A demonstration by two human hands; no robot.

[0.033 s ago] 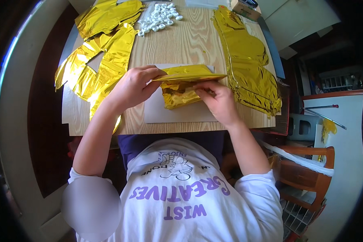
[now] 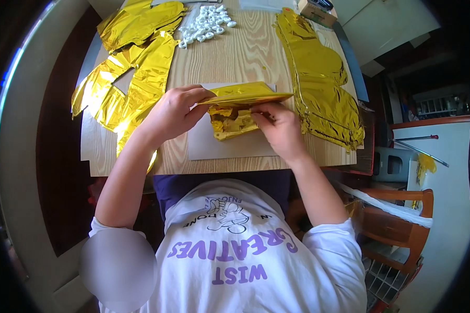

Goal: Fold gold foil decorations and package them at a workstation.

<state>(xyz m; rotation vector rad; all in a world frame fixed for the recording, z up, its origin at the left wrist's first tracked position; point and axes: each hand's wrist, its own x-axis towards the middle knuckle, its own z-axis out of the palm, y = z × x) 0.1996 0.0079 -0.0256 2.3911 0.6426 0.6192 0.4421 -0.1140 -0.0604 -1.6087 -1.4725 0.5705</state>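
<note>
A folded gold foil balloon lies over a flat grey board at the near edge of the table, its upper layer raised like a flap. My left hand is closed in a pinch on the flap's left end. Beneath the flap's right end, my right hand pinches the crumpled foil inside the fold between thumb and fingers. Part of the right fingertips is hidden by the flap.
Flat gold foil balloons spread along the table's left side, and more gold foil balloons lie on the right. Several small white rings are heaped at the back. A cardboard box stands far right; a wooden chair is beside me.
My right hand has shifted slightly up and left under the flap. The crumpled foil inside the fold has changed shape a little. My left hand keeps its hold.
</note>
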